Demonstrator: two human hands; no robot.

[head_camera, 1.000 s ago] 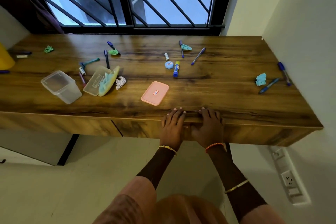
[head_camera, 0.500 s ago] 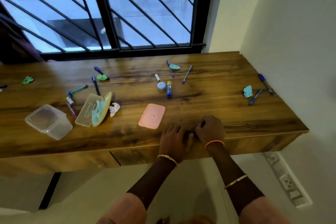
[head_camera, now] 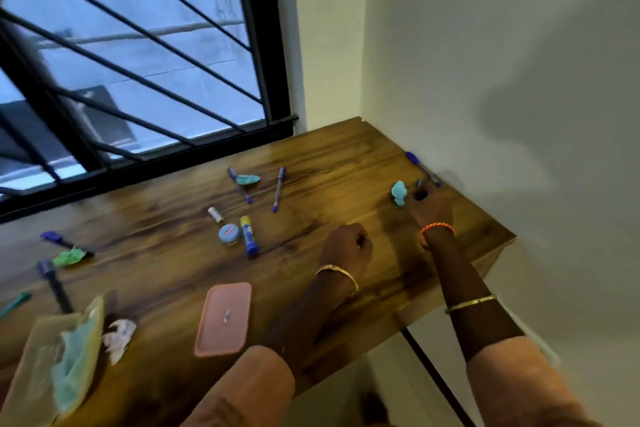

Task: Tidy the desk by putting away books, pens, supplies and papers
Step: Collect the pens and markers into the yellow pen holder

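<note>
The wooden desk (head_camera: pixel 346 156) is strewn with pens and scraps. My right hand (head_camera: pixel 431 206) is at the desk's far right, fingers curled over a blue pen (head_camera: pixel 419 182) whose tip pokes out past them. A crumpled teal paper (head_camera: pixel 399 192) lies just left of that hand. Another blue pen (head_camera: pixel 420 166) rests along the wall behind it. My left hand (head_camera: pixel 349 246) is a closed fist on the desk near the front edge; nothing shows in it.
Mid-desk lie a glue stick (head_camera: pixel 250 236), a round blue tin (head_camera: pixel 228 234), a small white tube (head_camera: pixel 216 215) and two pens (head_camera: pixel 278 189) beside a teal scrap (head_camera: pixel 247 179). A pink lid (head_camera: pixel 223 319) and a clear lid (head_camera: pixel 34 374) sit nearer. The wall bounds the right.
My view swung up and right. My right hand left the front edge and reached to the pen by the teal paper. My left hand curled into a fist and moved onto the desk.
</note>
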